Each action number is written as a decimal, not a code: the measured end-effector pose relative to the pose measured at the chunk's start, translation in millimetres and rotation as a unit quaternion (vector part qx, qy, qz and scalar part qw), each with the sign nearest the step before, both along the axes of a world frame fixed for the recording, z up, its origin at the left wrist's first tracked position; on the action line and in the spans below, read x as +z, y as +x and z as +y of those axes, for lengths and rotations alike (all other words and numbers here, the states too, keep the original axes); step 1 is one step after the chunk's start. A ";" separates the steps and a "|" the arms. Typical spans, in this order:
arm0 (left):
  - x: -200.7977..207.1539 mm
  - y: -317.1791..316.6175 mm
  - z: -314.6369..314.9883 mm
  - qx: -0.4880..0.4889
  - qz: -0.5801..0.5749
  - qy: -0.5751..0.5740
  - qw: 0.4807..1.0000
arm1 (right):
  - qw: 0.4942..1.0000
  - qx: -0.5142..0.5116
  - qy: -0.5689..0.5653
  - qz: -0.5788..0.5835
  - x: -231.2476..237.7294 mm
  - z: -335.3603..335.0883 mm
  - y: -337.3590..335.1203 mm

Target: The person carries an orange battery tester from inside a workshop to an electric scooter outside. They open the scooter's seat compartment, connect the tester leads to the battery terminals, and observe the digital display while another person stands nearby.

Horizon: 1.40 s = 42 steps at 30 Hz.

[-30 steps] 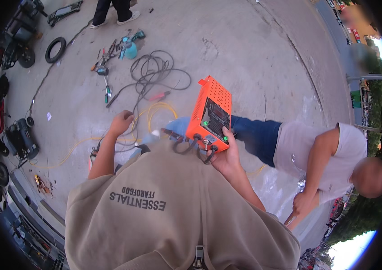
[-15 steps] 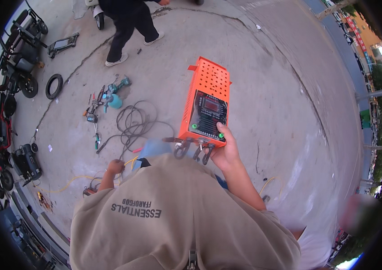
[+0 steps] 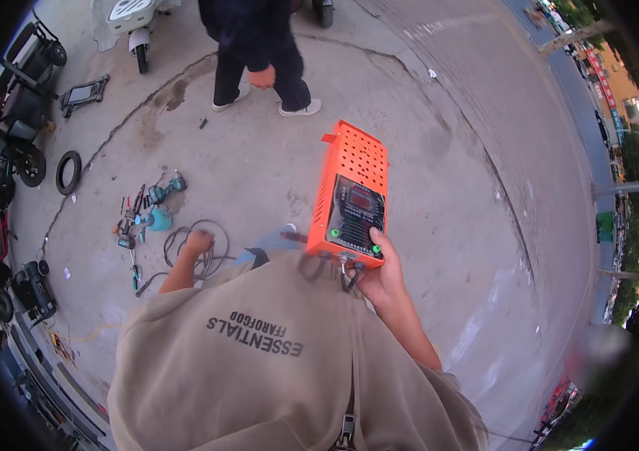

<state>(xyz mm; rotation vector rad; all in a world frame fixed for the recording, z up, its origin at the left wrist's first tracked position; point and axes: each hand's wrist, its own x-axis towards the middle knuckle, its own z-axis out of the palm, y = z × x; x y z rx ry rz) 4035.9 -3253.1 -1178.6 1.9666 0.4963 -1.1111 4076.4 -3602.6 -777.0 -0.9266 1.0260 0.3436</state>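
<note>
An orange electrical box (image 3: 347, 194) stands up in front of my torso, with a perforated metal case, a black display panel and two green knobs. Dark leads come out at its near end. My right hand (image 3: 384, 267) grips that near end at the right corner, thumb lying by a green knob. To the left, my left hand (image 3: 200, 242) is curled closed above a coil of black cable (image 3: 223, 255). What it holds, if anything, is hidden. The far end of the box is held up off the ground.
On the concrete at left lie a teal cordless power tool (image 3: 167, 188), a spray bottle (image 3: 158, 219), hand tools and a tire (image 3: 69, 172). Parked scooters (image 3: 27, 161) line the left side. A person in dark clothes (image 3: 255, 45) stands ahead, near a white scooter (image 3: 131, 16).
My left hand has moved forward over the coiled cable. The box sits slightly nearer and farther right, still in my right hand. The person ahead has stepped right.
</note>
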 end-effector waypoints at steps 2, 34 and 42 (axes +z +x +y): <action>-1.8 62.3 -12.2 0.035 -0.084 -0.026 0.996 | 0.997 0.032 0.060 -0.021 -6.6 -18.6 37.8; -14.9 56.9 -85.8 0.506 -0.088 0.033 0.858 | 0.895 0.312 0.315 0.050 -82.3 -107.1 304.8; 78.5 312.0 -21.5 0.483 -0.307 -0.062 0.818 | 0.913 0.283 0.292 -0.022 -94.6 -45.4 365.7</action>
